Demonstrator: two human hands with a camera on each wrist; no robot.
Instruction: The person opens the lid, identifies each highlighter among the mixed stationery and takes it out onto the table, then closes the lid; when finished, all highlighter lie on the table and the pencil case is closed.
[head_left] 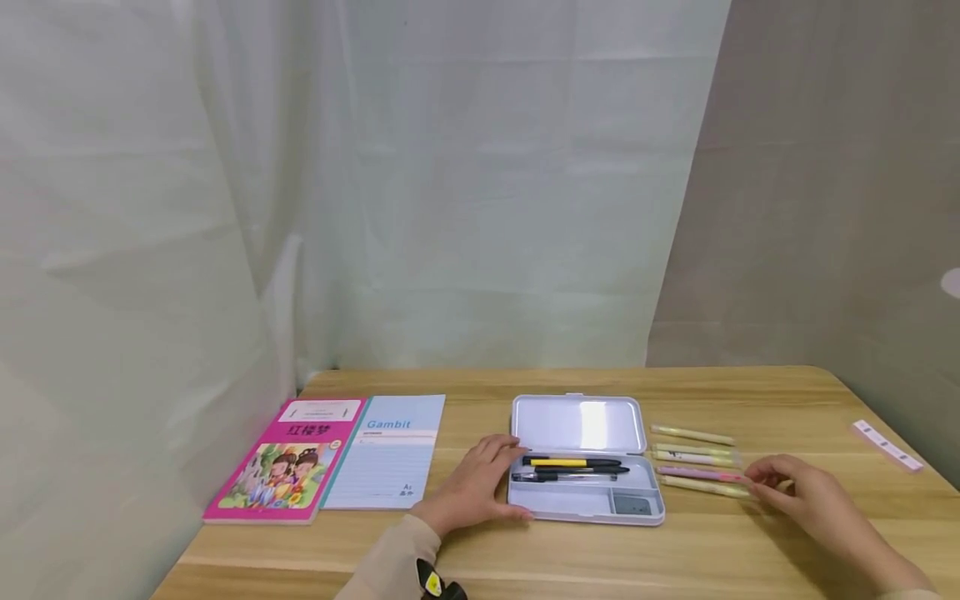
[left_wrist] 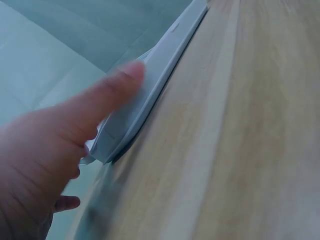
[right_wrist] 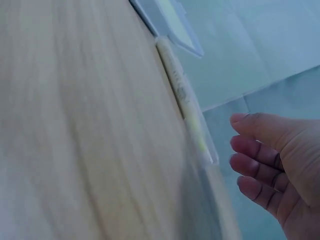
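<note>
A white pencil case (head_left: 558, 502) lies with its lid raised, holding a black-and-yellow pen (head_left: 572, 462), a clear pen with a black cap (head_left: 581, 478) and another dark pen. My left hand (head_left: 480, 483) rests at the case's left side, fingers by the hinge and thumb (left_wrist: 112, 90) stretched along its front wall. Right of the case lie several pale yellow highlighters (head_left: 693, 434) and a pink one (head_left: 701, 475) in a row. My right hand (head_left: 802, 492), fingers loosely bent, is at their right ends; in the right wrist view nothing shows between thumb and fingers.
A pink storybook (head_left: 273, 467) and a pale blue notebook (head_left: 382, 458) lie side by side at the table's left. A small grey block (head_left: 632, 505) sits in the case's front right compartment. Near the right table edge is a white-and-pink strip (head_left: 887, 445). Curtains hang behind.
</note>
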